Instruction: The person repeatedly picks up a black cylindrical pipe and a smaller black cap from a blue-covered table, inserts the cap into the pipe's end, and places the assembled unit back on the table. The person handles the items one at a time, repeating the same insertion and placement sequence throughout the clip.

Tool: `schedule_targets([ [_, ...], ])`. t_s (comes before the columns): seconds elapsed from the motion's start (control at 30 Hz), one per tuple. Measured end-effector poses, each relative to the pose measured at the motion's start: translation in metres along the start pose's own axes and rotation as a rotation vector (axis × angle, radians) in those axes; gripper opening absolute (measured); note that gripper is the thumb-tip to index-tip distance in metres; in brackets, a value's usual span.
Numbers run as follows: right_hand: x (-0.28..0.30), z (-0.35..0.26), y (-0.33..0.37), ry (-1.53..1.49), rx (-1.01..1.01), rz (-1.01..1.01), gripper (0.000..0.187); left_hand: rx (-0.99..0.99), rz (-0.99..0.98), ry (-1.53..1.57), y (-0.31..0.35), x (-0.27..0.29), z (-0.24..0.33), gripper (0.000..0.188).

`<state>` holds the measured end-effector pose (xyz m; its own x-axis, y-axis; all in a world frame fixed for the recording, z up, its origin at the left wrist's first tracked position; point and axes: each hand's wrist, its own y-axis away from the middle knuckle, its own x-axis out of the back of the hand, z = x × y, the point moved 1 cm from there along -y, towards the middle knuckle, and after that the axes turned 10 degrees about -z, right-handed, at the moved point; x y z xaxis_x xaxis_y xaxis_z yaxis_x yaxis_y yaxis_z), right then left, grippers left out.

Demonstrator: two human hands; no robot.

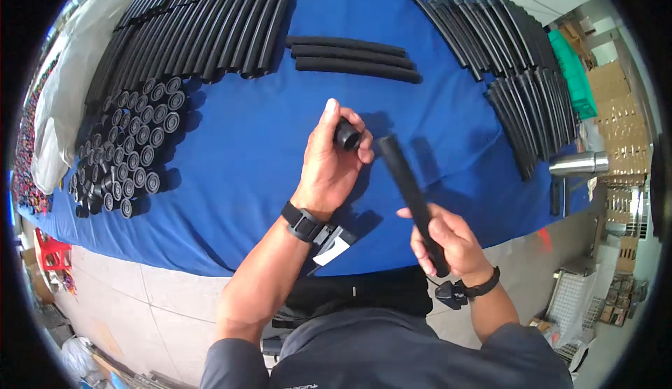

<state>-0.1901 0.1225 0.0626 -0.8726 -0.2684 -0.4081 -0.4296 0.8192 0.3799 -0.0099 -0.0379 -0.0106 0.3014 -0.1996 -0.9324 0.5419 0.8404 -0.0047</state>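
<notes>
My left hand (327, 172) is closed around a short black cylindrical fitting (347, 136), its round open end turned up toward the right. In my right hand (453, 241) is a straight black tube (406, 186), gripped near its lower end. The tube slants up and to the left, and its upper end is a short way right of the fitting, not touching it. Beyond my hands, three black tubes with a matte surface (357, 68) lie side by side on the blue cloth (238, 151). Several similar round black fittings (140, 136) are grouped at the left.
Rows of long black tubes (231, 36) cover the far left. More tubes with collared ends (532, 109) lie at the right. Near the right edge are a shiny metal cylinder (577, 164) and a green bin (572, 74). White sheeting (66, 109) borders the left side.
</notes>
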Motion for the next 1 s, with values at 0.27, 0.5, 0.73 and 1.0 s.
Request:
schedule_targets([
  [0.27, -0.013, 0.026, -0.026, -0.063, -0.039, -0.048, 0.046, 0.033, -0.065, -0.004, -0.001, 0.004, 0.000, 0.037],
  [0.5, -0.014, 0.036, -0.029, -0.103, -0.097, -0.012, 0.051, 0.021, -0.029, 0.109, -0.003, -0.001, 0.003, 0.049],
  [0.73, -0.020, 0.034, -0.035, 0.068, -0.086, 0.041, 0.047, -0.033, 0.090, -0.035, 0.000, 0.001, 0.002, 0.043],
  [1.0, -0.027, 0.032, -0.037, 0.330, -0.071, 0.138, 0.039, -0.075, 0.146, -0.106, 0.001, 0.007, 0.000, 0.041],
])
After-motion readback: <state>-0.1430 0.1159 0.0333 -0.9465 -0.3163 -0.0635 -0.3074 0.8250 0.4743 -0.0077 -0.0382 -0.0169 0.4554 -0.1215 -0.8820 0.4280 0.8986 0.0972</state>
